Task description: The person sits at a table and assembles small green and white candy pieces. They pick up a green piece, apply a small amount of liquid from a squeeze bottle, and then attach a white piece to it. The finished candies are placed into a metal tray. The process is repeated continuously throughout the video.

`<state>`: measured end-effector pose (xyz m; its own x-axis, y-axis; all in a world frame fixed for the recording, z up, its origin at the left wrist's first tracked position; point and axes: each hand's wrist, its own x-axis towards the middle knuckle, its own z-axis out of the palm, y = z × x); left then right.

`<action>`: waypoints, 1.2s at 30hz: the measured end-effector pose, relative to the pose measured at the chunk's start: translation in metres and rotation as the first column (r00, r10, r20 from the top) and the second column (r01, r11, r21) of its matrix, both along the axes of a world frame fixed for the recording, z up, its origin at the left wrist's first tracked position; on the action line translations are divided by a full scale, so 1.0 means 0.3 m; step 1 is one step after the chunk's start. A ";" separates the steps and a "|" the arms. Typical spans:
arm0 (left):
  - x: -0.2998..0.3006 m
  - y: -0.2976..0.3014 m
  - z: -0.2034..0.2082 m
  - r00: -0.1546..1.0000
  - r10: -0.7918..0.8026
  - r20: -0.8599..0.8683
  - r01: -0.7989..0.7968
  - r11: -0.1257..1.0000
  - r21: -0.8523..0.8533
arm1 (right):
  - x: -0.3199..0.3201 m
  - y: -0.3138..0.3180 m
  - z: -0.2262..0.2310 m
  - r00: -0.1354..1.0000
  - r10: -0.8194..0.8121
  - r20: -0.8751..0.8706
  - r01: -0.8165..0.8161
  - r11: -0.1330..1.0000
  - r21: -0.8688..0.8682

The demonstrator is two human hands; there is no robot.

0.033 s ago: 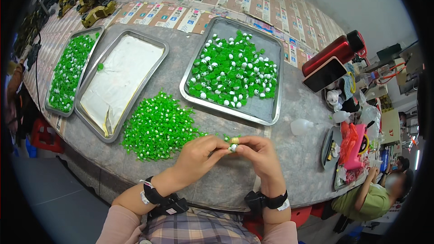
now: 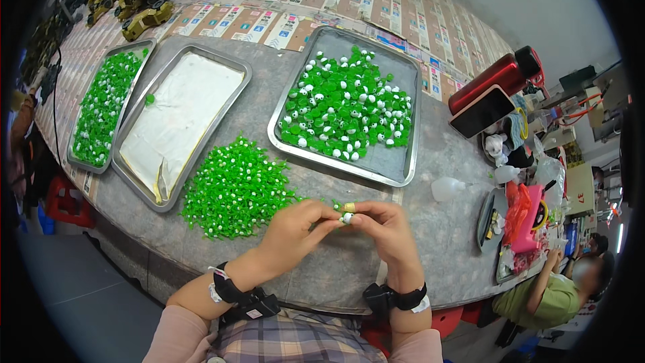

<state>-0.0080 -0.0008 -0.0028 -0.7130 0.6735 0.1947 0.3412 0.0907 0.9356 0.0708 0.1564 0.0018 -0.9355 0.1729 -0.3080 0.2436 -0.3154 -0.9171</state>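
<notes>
My left hand (image 2: 295,232) and my right hand (image 2: 388,232) meet above the table, fingertips pinched together. Between them is a small round white piece with dark spots and some green (image 2: 347,218); the fingers cover part of it. A yellowish band (image 2: 349,208) wraps my right index finger. Just left of my left hand spreads a heap of small green plastic parts with white bits (image 2: 235,188). A few loose green bits lie right behind my fingertips. Beyond my hands, a large metal tray (image 2: 411,161) holds many green pieces and white balls with dark spots.
At left stand a tray lined with white sheet (image 2: 181,107) and a narrower tray of green-white pieces (image 2: 107,107). Yellow toy vehicles (image 2: 148,20) pile up at the back left. A red bottle (image 2: 494,79), a phone (image 2: 482,111) and a pink container (image 2: 531,218) stand right. A person (image 2: 554,292) sits beyond.
</notes>
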 end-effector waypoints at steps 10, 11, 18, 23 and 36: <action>-0.323 -0.266 -0.014 0.478 -0.351 0.805 -0.791 0.227 0.568 | 0.038 0.112 0.035 1.000 0.019 0.004 -0.013 0.506 0.862; -0.336 -0.285 0.006 0.445 -0.357 0.821 -0.816 0.216 0.536 | 0.033 0.104 0.036 0.998 0.044 0.035 -0.052 0.472 0.880; -0.193 -0.134 0.019 0.401 -0.382 0.832 -0.613 0.564 0.554 | 0.015 0.079 0.017 0.971 0.230 0.067 -0.070 0.005 0.998; -0.017 -0.006 0.032 0.309 -0.401 0.862 -0.055 0.898 0.437 | 0.007 0.050 0.066 0.985 0.166 -0.048 0.002 0.264 0.965; 0.020 0.018 -0.040 0.110 -0.428 0.897 -0.043 0.900 0.435 | -0.011 -0.029 0.131 0.888 0.266 -0.374 0.251 0.401 0.881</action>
<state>-0.0019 0.0045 -0.0149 -0.3007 0.8945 -0.3310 -0.8954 -0.1453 0.4209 0.0674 0.1478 0.0412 -0.9062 0.0900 0.4133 -0.2155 0.7426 -0.6341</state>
